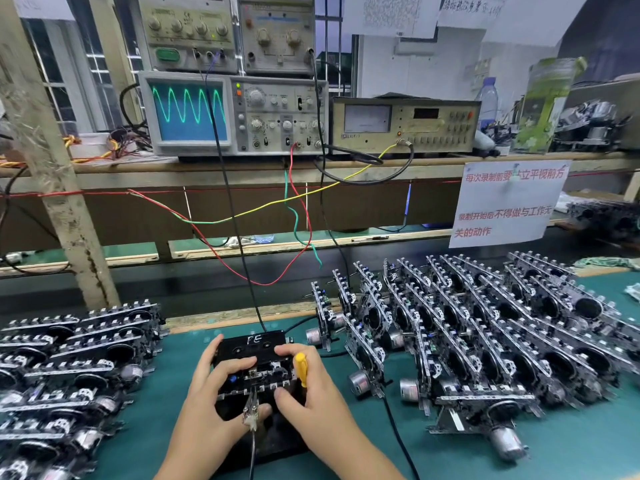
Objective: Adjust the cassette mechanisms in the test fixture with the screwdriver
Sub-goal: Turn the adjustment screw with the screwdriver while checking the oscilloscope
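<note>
Nearest, on the green bench mat (346, 455), the left hand (214, 386) curls round the black cassette mechanism (256, 368) seated in the black test fixture (263, 441), thumb by a metal alligator clip (251, 412). The right hand (311, 393) grips the same mechanism with the yellow-handled screwdriver (300, 368) tucked upright under its fingers. Stacked mechanisms crowd the left (69, 358); leaning rows (485, 323) fill the right. Red, green, yellow and black leads (294, 216) hang across toward the shelf, where a grey oscilloscope (235, 116) shows a green sine trace.
</note>
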{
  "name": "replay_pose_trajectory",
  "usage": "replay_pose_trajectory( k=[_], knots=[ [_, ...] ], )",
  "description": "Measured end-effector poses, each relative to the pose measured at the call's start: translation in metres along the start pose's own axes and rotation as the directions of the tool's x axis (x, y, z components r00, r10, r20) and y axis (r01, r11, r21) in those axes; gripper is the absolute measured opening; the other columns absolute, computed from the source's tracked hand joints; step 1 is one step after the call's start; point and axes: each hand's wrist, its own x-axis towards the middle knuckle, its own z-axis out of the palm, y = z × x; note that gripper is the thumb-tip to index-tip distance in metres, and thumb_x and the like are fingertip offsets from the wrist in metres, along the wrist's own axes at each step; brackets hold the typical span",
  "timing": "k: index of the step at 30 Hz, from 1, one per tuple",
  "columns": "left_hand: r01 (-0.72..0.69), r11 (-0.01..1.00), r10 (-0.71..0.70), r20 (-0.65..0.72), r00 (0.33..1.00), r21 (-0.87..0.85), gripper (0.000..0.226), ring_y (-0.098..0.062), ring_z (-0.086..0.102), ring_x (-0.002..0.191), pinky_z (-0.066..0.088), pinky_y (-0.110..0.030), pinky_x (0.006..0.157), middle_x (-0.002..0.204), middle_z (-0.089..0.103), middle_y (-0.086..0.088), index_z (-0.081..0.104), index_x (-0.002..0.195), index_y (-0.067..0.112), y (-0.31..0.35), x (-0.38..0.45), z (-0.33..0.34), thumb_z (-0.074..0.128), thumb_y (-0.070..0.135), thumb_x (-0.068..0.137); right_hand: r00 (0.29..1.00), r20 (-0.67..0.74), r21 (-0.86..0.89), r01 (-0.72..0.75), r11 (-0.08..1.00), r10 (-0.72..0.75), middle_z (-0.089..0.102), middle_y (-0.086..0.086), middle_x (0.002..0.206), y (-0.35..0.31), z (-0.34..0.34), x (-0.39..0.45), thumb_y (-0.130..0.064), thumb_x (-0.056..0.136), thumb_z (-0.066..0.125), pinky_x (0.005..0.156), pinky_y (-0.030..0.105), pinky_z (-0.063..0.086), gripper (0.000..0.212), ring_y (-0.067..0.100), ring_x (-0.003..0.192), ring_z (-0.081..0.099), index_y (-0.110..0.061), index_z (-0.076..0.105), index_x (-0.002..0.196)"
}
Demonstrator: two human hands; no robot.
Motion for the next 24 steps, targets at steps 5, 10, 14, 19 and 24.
replay_pose_trajectory(
  k=[5, 10, 14, 19, 24],
  knots=[
    [0.002, 1.0, -0.002, -0.003, 1.0, 0.012, 0.069, 0.018, 0.038, 0.128, 0.042, -0.033, 0.098, 0.156, 0.022, 0.034, 0.063, 0.109, 0.059, -0.0018, 0.0004, 0.0003, 0.096, 0.025, 0.059, 1.0, 0.007, 0.009, -0.003, 1.0, 0.003, 0.056, -0.035, 0.115, 0.0008, 0.0, 0.0003, -0.034, 0.091, 0.058, 0.084, 0.012, 0.045, 0.048, -0.009, 0.108, 0.055, -0.059, 0.039, 0.127],
    [-0.004, 1.0, 0.005, -0.011, 1.0, 0.015, 0.071, 0.008, 0.042, 0.131, 0.044, -0.032, 0.096, 0.156, 0.022, 0.034, 0.063, 0.111, 0.058, -0.0038, 0.001, 0.0006, 0.096, 0.026, 0.058, 1.0, 0.009, 0.017, -0.009, 1.0, 0.008, 0.053, -0.041, 0.116, 0.0, -0.0005, 0.0002, -0.034, 0.09, 0.058, 0.081, 0.009, 0.043, 0.049, -0.013, 0.109, 0.053, -0.059, 0.039, 0.128],
    [-0.012, 1.0, 0.012, -0.017, 1.0, 0.012, 0.07, 0.008, 0.042, 0.132, 0.044, -0.034, 0.098, 0.156, 0.023, 0.033, 0.063, 0.11, 0.058, -0.0028, 0.0009, 0.0008, 0.097, 0.024, 0.059, 1.0, 0.004, 0.016, -0.009, 1.0, 0.009, 0.057, -0.034, 0.116, 0.0, 0.0001, 0.0006, -0.033, 0.091, 0.059, 0.084, 0.013, 0.045, 0.049, -0.008, 0.108, 0.056, -0.058, 0.039, 0.128],
    [-0.016, 1.0, 0.016, -0.02, 1.0, -0.013, 0.07, 0.012, 0.042, 0.13, 0.045, -0.032, 0.098, 0.155, 0.024, 0.033, 0.064, 0.108, 0.058, -0.0009, -0.0002, 0.0009, 0.096, 0.02, 0.059, 1.0, -0.005, 0.001, 0.0, 1.0, 0.0, 0.058, -0.03, 0.118, 0.0, 0.0006, 0.0005, -0.031, 0.091, 0.059, 0.089, 0.016, 0.045, 0.048, -0.006, 0.109, 0.056, -0.057, 0.04, 0.127],
    [-0.002, 1.0, 0.002, -0.019, 1.0, -0.001, 0.069, 0.0, 0.045, 0.133, 0.045, -0.037, 0.101, 0.155, 0.023, 0.033, 0.063, 0.108, 0.058, 0.0004, 0.0001, 0.0004, 0.096, 0.022, 0.059, 1.0, -0.006, 0.0, 0.003, 1.0, -0.003, 0.058, -0.029, 0.118, 0.0004, 0.0007, 0.0014, -0.031, 0.092, 0.059, 0.091, 0.018, 0.046, 0.048, -0.006, 0.11, 0.056, -0.056, 0.04, 0.128]
  ],
)
